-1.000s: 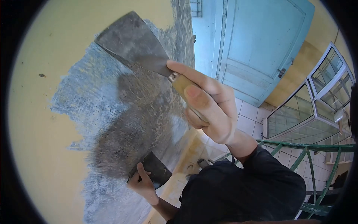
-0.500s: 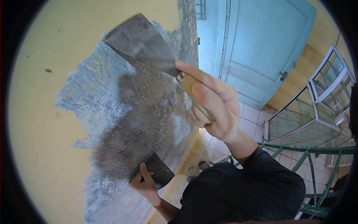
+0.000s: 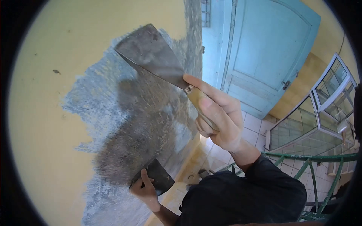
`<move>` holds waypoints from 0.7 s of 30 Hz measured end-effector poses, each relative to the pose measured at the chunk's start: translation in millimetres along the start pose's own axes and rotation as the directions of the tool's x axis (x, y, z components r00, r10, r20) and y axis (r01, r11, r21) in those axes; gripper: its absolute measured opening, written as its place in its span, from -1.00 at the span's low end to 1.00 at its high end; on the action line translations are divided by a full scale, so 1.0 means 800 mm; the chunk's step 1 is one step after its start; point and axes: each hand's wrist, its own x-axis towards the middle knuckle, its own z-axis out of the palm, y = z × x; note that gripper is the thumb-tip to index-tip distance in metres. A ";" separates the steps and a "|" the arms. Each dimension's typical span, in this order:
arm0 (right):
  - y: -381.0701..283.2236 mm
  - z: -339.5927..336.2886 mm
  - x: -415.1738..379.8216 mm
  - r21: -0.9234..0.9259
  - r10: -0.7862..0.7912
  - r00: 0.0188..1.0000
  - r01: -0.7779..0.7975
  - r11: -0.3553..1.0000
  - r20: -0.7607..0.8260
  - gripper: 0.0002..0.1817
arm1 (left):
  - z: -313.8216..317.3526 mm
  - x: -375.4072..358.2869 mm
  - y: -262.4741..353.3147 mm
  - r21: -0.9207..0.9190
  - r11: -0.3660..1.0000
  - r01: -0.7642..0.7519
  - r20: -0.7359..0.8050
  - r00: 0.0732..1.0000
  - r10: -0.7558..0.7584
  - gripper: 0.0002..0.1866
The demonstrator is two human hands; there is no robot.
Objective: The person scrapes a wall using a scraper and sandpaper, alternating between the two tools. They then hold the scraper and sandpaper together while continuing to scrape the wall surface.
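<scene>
My right hand (image 3: 222, 113) is closed round the tan handle of a wide putty knife (image 3: 154, 54), its index finger stretched along the base of the metal blade. The blade's far edge lies over the upper part of a scraped grey-blue patch (image 3: 98, 101) on the yellow wall. Lower down, my left hand (image 3: 146, 190) grips a dark, flat square plate (image 3: 160, 176), with the thumb across its face. The plate is beside the lower part of the patch. Whether it touches the wall I cannot tell.
A light blue door (image 3: 271, 49) stands beyond the wall's edge. At the right are glass-paned metal frames (image 3: 298, 122) and a curved green metal railing (image 3: 294, 156). White floor tiles (image 3: 252, 122) show below the door.
The putty knife and my right hand appear slightly lower and further right in view. The wall has shifted similarly, while my left hand and the plate stay nearly in place.
</scene>
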 end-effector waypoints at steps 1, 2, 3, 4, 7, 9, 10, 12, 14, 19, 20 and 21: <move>0.001 0.001 0.002 -0.007 -0.028 1.000 0.028 1.000 -0.003 -0.51 | -0.001 0.000 -0.001 0.019 0.999 -0.032 0.005 0.999 0.032 -0.56; 0.002 0.001 0.000 -0.013 -0.046 0.999 0.046 0.999 -0.018 -0.51 | -0.002 -0.001 -0.001 0.024 0.999 -0.027 0.005 1.000 0.027 -0.56; 0.000 0.002 -0.001 -0.010 -0.039 0.999 0.038 0.999 -0.023 -0.51 | -0.001 0.000 -0.001 0.018 1.000 -0.015 0.003 1.000 0.015 -0.56; -0.004 0.004 0.001 0.005 -0.033 0.999 0.033 0.999 -0.025 -0.50 | 0.000 0.000 0.000 0.012 1.000 -0.004 0.000 1.000 0.004 -0.56; -0.001 0.005 -0.007 -0.006 -0.012 1.000 0.012 1.000 -0.025 -0.50 | -0.002 0.000 0.002 0.013 1.000 0.007 0.011 1.000 -0.007 -0.56; 0.001 0.007 -0.003 -0.032 -0.007 1.000 0.007 0.999 -0.012 -0.50 | -0.001 0.001 -0.001 0.006 1.000 -0.002 0.006 1.000 0.002 -0.56; 0.000 0.009 0.000 -0.052 -0.024 0.999 0.023 0.998 -0.025 -0.47 | -0.002 -0.001 -0.002 0.007 1.000 -0.006 0.013 1.000 0.006 -0.56; -0.003 0.013 -0.001 -0.071 -0.034 0.998 0.030 0.997 -0.047 -0.45 | -0.001 0.000 -0.003 0.007 1.000 -0.028 0.007 1.000 0.028 -0.57; -0.008 0.017 -0.001 -0.068 -0.028 0.997 0.023 0.997 -0.075 -0.45 | 0.000 -0.001 -0.001 0.003 0.999 -0.052 0.000 0.999 0.052 -0.57; -0.004 0.010 0.000 -0.022 -0.018 1.000 0.018 1.000 -0.020 -0.50 | -0.002 0.001 0.007 0.027 1.000 -0.009 0.011 1.000 0.008 -0.56; -0.005 0.011 0.001 -0.010 -0.027 0.999 0.027 1.000 -0.038 -0.50 | -0.003 0.000 0.006 0.031 1.000 -0.006 0.017 1.000 0.006 -0.56; -0.002 0.012 0.001 -0.009 -0.025 0.999 0.025 1.000 -0.037 -0.50 | -0.001 0.002 0.002 0.015 1.000 -0.010 0.013 1.000 0.010 -0.56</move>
